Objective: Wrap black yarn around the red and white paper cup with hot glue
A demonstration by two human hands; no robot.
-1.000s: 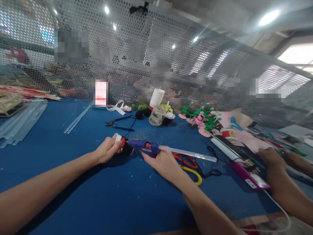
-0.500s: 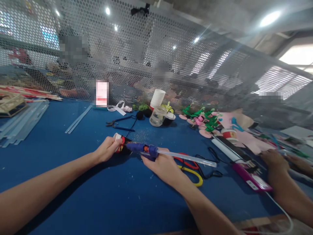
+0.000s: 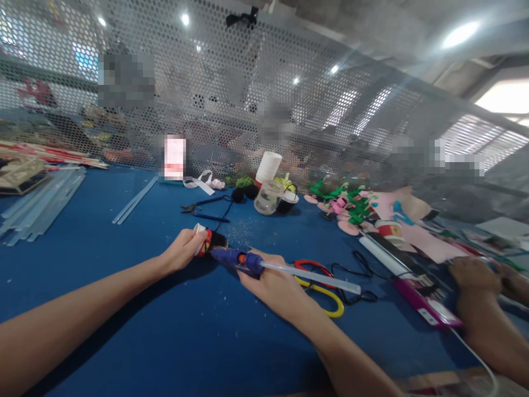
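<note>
My left hand (image 3: 182,251) grips a small paper cup (image 3: 201,246) by its white rim end. The cup lies on its side, red near my fingers, with black yarn wrapped round its far end. My right hand (image 3: 275,278) is closed round a blue hot glue gun (image 3: 226,255). The gun's nozzle points left at the cup's black part; whether it touches cannot be told. A long clear glue stick (image 3: 314,277) sticks out of the gun's back. Beyond the cup lie pliers with dark blue handles (image 3: 206,215). A black strand runs from the cup to black yarn balls (image 3: 243,193).
Scissors with red and yellow handles (image 3: 334,303) lie right of my right hand, beside a purple power strip (image 3: 427,303). Glue sticks (image 3: 45,204) lie left. Stacked paper cups (image 3: 269,165) and a clear plastic cup (image 3: 268,198) stand behind. Another person's hands (image 3: 475,275) are at right.
The glue gun has shifted slightly left and down along the cup. The cup's black end has tipped up a little and shows more. The left hand keeps its hold.
</note>
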